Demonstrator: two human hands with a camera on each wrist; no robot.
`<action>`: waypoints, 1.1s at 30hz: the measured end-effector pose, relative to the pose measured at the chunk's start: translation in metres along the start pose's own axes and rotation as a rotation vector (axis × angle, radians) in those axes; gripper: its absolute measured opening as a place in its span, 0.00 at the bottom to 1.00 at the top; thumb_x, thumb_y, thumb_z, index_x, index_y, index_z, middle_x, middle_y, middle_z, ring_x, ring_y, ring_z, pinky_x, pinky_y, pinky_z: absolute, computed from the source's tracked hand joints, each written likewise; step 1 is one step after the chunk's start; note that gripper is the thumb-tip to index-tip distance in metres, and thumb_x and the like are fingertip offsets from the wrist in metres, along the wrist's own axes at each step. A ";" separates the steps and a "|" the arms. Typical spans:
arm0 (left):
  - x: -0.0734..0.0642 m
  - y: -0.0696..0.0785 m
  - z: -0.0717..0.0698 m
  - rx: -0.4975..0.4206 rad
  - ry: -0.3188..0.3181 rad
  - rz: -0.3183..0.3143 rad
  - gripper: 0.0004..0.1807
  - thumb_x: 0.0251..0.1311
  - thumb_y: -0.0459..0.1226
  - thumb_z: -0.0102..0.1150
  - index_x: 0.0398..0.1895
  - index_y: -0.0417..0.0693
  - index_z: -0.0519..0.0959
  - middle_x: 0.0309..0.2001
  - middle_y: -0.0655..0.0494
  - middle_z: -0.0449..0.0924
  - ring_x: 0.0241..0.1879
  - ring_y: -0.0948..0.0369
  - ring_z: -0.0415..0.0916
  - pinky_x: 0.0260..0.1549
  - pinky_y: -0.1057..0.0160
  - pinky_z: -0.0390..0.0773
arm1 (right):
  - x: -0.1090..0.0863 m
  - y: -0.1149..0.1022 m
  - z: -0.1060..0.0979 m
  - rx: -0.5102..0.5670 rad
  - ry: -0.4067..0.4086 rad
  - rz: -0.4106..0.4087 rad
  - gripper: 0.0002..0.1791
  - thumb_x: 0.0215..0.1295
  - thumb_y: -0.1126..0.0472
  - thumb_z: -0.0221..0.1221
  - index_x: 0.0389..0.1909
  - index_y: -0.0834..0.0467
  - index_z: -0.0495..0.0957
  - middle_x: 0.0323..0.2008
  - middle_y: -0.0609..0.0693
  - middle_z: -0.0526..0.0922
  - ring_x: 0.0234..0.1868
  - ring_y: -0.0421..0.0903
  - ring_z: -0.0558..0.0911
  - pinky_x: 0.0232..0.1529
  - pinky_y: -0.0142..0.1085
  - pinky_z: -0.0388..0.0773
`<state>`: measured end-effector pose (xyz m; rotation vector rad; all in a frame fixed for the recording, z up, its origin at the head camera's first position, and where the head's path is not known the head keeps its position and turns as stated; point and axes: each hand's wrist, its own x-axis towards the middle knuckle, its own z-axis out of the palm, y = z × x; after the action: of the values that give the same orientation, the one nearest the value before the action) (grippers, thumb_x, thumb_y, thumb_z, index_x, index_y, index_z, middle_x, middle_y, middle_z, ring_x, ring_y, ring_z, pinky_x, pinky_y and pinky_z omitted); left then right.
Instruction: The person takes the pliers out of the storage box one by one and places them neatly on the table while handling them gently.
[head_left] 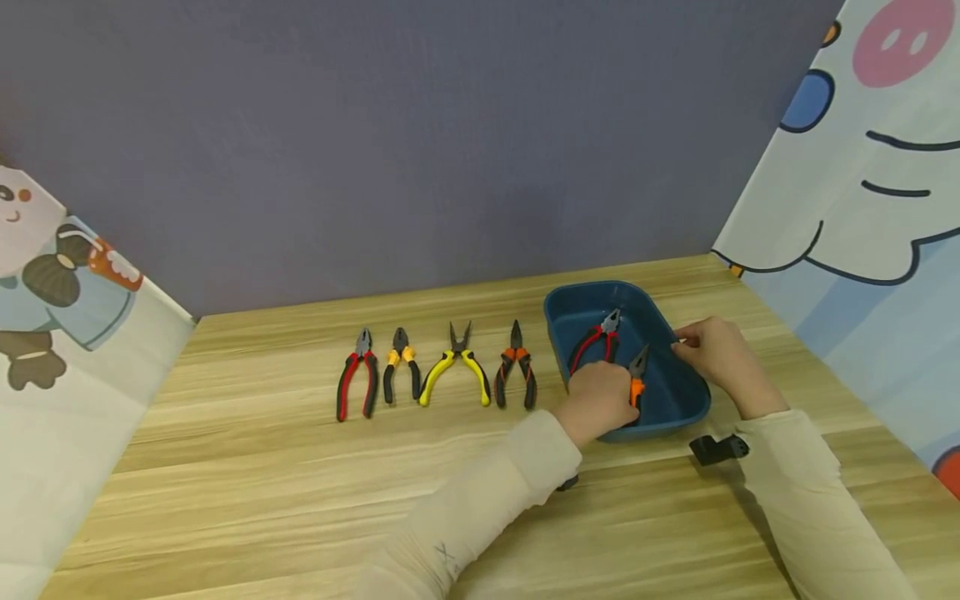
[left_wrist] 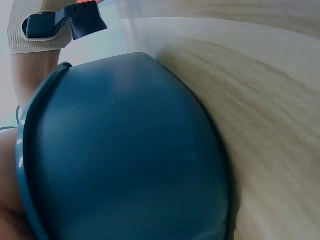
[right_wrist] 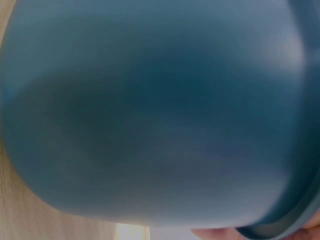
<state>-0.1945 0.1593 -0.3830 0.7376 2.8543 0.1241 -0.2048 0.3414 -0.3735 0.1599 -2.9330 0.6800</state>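
A dark blue plastic basin (head_left: 675, 408) stands on the wood-grain table, its outer wall filling both wrist views. My left hand (head_left: 597, 400) reaches over its near left rim and grips the orange-and-black handles of a pair of pliers (head_left: 638, 367), jaws pointing up and away. Its fingers partly cover those handles. Another pair of pliers, red and black (head_left: 606, 332), lies inside the basin behind that hand, its handle ends hidden. On the right side, my right hand (head_left: 716, 354) pinches the basin's rim between thumb and fingers.
Left of the basin, several pliers lie in a row: red-black pliers (head_left: 347, 383), yellow-black pliers (head_left: 408, 354), yellow long-nose pliers (head_left: 442, 367) and orange-black pliers (head_left: 516, 354). A grey wall (head_left: 450, 167) rises behind the table, with patterned panels at both sides.
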 end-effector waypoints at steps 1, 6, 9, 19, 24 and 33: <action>0.001 0.000 0.001 0.000 0.000 -0.004 0.15 0.51 0.54 0.66 0.27 0.56 0.79 0.25 0.63 0.75 0.25 0.64 0.71 0.18 0.66 0.69 | 0.000 -0.001 0.000 -0.001 0.004 -0.004 0.16 0.59 0.67 0.58 0.44 0.77 0.77 0.31 0.68 0.83 0.30 0.60 0.82 0.31 0.50 0.78; 0.005 0.003 0.005 0.009 -0.006 -0.038 0.15 0.50 0.56 0.66 0.30 0.57 0.81 0.29 0.64 0.77 0.29 0.64 0.74 0.19 0.66 0.71 | 0.001 -0.003 0.001 -0.001 0.004 -0.024 0.16 0.60 0.67 0.58 0.43 0.77 0.78 0.31 0.68 0.82 0.31 0.61 0.82 0.32 0.51 0.78; 0.007 0.005 0.007 0.021 -0.004 -0.044 0.15 0.49 0.56 0.66 0.32 0.59 0.82 0.31 0.65 0.78 0.31 0.65 0.75 0.20 0.66 0.73 | 0.002 -0.003 0.002 -0.006 0.006 -0.028 0.16 0.59 0.67 0.58 0.43 0.77 0.77 0.31 0.69 0.82 0.31 0.62 0.82 0.33 0.51 0.78; 0.018 0.019 0.009 0.089 -0.123 -0.152 0.29 0.46 0.60 0.66 0.54 0.66 0.77 0.56 0.62 0.72 0.46 0.66 0.75 0.32 0.67 0.77 | 0.000 0.000 0.000 -0.003 0.014 -0.030 0.15 0.59 0.68 0.59 0.42 0.77 0.78 0.29 0.68 0.82 0.29 0.62 0.81 0.31 0.51 0.77; 0.024 0.024 0.009 0.129 -0.166 -0.185 0.37 0.47 0.61 0.65 0.62 0.67 0.70 0.68 0.62 0.60 0.50 0.66 0.75 0.36 0.67 0.77 | -0.001 0.000 0.000 -0.010 0.011 -0.027 0.16 0.59 0.68 0.58 0.42 0.78 0.77 0.29 0.68 0.82 0.28 0.61 0.81 0.30 0.50 0.77; 0.024 0.024 0.009 0.122 -0.160 -0.183 0.36 0.47 0.61 0.65 0.62 0.67 0.71 0.68 0.61 0.60 0.48 0.66 0.76 0.34 0.68 0.78 | -0.001 0.000 0.000 -0.011 0.004 -0.020 0.16 0.60 0.67 0.58 0.42 0.78 0.77 0.30 0.68 0.82 0.28 0.61 0.81 0.30 0.50 0.78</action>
<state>-0.2020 0.1920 -0.3928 0.4798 2.7765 -0.1308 -0.2043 0.3418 -0.3733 0.1858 -2.9264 0.6601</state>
